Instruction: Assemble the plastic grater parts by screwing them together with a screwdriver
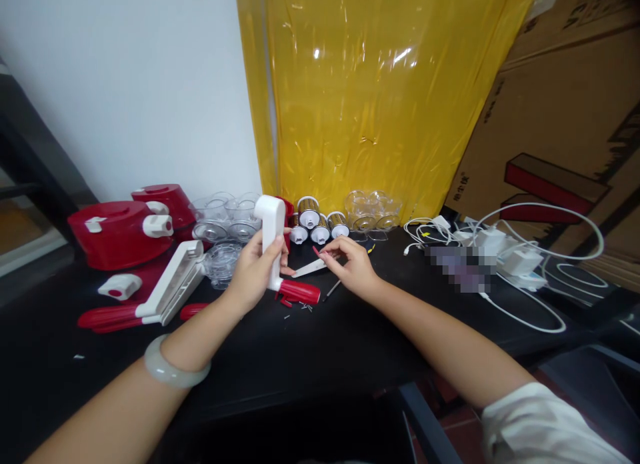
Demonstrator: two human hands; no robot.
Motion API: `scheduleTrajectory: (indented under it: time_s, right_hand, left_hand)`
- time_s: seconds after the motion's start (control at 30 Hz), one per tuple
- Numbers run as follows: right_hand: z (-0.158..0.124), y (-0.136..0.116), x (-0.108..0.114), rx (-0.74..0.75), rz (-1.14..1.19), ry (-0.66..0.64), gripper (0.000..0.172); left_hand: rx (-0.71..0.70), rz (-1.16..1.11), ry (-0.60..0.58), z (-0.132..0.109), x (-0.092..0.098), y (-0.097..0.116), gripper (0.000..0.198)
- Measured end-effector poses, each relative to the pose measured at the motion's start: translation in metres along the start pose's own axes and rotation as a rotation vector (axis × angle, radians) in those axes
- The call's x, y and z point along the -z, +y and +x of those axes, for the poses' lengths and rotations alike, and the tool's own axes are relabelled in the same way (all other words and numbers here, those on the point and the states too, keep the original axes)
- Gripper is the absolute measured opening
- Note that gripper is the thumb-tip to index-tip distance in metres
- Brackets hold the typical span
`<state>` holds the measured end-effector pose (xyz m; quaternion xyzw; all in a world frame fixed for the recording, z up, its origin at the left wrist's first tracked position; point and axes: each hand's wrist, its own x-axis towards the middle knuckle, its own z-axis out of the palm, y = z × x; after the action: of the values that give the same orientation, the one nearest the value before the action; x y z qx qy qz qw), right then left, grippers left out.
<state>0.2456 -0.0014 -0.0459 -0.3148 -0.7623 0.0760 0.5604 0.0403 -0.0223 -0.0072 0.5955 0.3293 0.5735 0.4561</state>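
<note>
My left hand [250,274] is wrapped round the white arm of a crank handle [273,244], which stands upright with its red grip [300,292] pointing right. Close by, my right hand [354,263] pinches a small slim red piece [315,250] between thumb and fingers, apart from the crank. Beneath and behind that hand lies a flat white strip [309,268], partly hidden. Several small screws [306,307] and a little red part [285,303] are scattered on the black table below the grip. A thin rod-like tool [332,289] rests to their right.
At left stand red housings [120,234], with white-and-red handles [167,287] before them. Clear plastic parts [223,264] and metal grater drums [309,212] sit at the back. White cables and chargers [520,259] spread at right, by a cardboard box [560,117].
</note>
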Motion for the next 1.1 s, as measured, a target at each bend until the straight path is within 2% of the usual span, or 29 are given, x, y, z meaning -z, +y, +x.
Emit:
scheduleTrajectory:
  time_s: [0.13, 0.27, 0.6, 0.73, 0.87, 1.1]
  right_hand:
    - [-0.001, -0.003, 0.000, 0.014, 0.008, 0.046, 0.013]
    - [-0.002, -0.005, 0.000, 0.033, -0.021, 0.028, 0.015]
    - [-0.007, -0.010, 0.000, 0.122, -0.019, -0.105, 0.022]
    - [-0.007, -0.013, -0.001, 0.160, -0.012, -0.137, 0.025]
    - [-0.008, -0.015, -0.001, 0.153, -0.028, -0.188, 0.024]
    - [-0.008, -0.014, -0.001, 0.182, -0.018, -0.181, 0.029]
  left_hand:
    - [0.186, 0.006, -0.057, -0.003, -0.004, 0.003, 0.042]
    - [0.270, 0.058, -0.135, -0.007, -0.009, 0.002, 0.033]
    - [0.278, 0.101, -0.168, -0.013, -0.016, -0.009, 0.023]
    - [0.269, 0.141, -0.160, -0.016, -0.018, -0.005, 0.039]
    - [0.295, 0.201, -0.203, -0.017, -0.018, -0.006, 0.055]
    - [0.287, 0.256, -0.240, -0.017, -0.015, -0.016, 0.058]
